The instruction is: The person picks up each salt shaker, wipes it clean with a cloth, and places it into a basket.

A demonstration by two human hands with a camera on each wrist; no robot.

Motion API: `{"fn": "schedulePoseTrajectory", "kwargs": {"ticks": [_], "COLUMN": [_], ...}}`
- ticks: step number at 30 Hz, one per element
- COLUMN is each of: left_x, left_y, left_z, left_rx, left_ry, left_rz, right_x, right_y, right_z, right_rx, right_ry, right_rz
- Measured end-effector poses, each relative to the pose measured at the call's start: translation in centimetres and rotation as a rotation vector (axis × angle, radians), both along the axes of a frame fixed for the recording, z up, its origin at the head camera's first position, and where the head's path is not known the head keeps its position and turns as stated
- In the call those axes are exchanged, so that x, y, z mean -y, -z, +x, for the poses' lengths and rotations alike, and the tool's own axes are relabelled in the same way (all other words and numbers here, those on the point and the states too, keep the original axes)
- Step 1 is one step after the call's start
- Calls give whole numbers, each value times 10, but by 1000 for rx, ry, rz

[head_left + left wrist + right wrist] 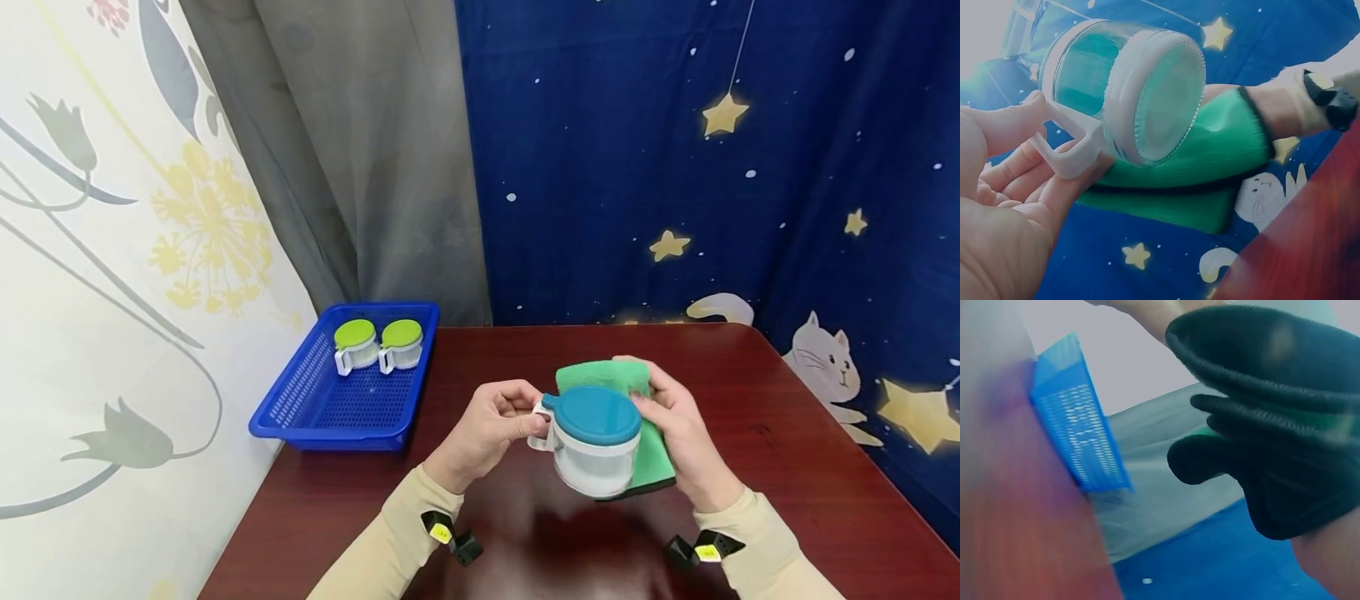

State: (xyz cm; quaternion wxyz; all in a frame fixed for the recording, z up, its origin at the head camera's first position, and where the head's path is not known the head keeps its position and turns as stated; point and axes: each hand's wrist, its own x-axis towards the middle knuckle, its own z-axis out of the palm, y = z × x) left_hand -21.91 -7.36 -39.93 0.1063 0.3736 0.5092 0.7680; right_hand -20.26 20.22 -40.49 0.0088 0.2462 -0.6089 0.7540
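Above the table, my left hand [498,425] pinches the white handle of a clear seasoning jar [596,467] with a blue lid [597,415]. In the left wrist view the jar [1154,94] is seen from below, its handle [1075,144] between thumb and fingers. My right hand [678,425] grips a folded green cloth [652,454] with a dark edge, held against the jar's far right side. The right wrist view is mostly filled by the cloth's dark folds [1285,462], which hide most of that hand.
A blue plastic basket [273,427] stands on the left of the dark red table [480,350]. Inside it are two jars with green lids, one on the left [356,334] and one on the right [402,333]. Curtains hang behind the table, and a patterned wall rises at the left.
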Motion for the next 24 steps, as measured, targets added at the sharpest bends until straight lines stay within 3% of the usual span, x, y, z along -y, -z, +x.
{"fn": "schedulePoseTrajectory", "kwargs": {"ticks": [5,13,20,24], "left_x": [-6,-2,2,3], "left_y": [-2,-5,-5,-5], "left_z": [4,5,-1,-2], "left_rx": [-6,7,29,-6], "left_ry": [17,-72,-209,-279], "left_rz": [-1,6,60,45], "right_x": [-1,7,11,11], "right_y": [-10,8,29,28], "right_z": [-1,2,12,17], "right_rx": [-91,-20,195,295], "right_ry": [-28,-80,-218,-213], "right_rz": [-10,51,-45,-69]}}
